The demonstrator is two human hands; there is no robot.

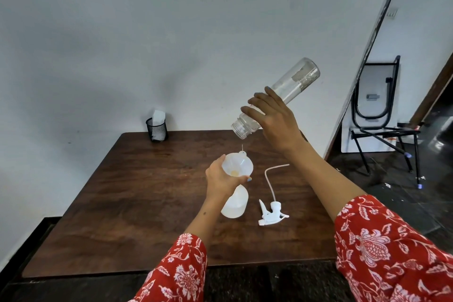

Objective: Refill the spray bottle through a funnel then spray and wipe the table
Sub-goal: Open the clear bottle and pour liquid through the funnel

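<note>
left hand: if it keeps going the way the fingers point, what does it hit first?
The left hand already grips the funnel on the spray bottle. Fingers point right; past the funnel, probably the sprayer's dip tube, though depth is unclear.

Dark wooden desk [137,203] with a faint sheen; clear glossy bottle [291,86]; translucent white plastic funnel [239,163] and spray bottle [235,203]; black wire-mesh cup [157,129] at upper left.

Dark wooden table [152,198] carrying four things.
A white spray bottle [234,205] is standing just below the left hand's fingers [242,179]; the detached trigger head [270,213] with its tube is lying just right of them; a black mesh cup [157,129] is sitting well beyond, at the far edge.
</note>
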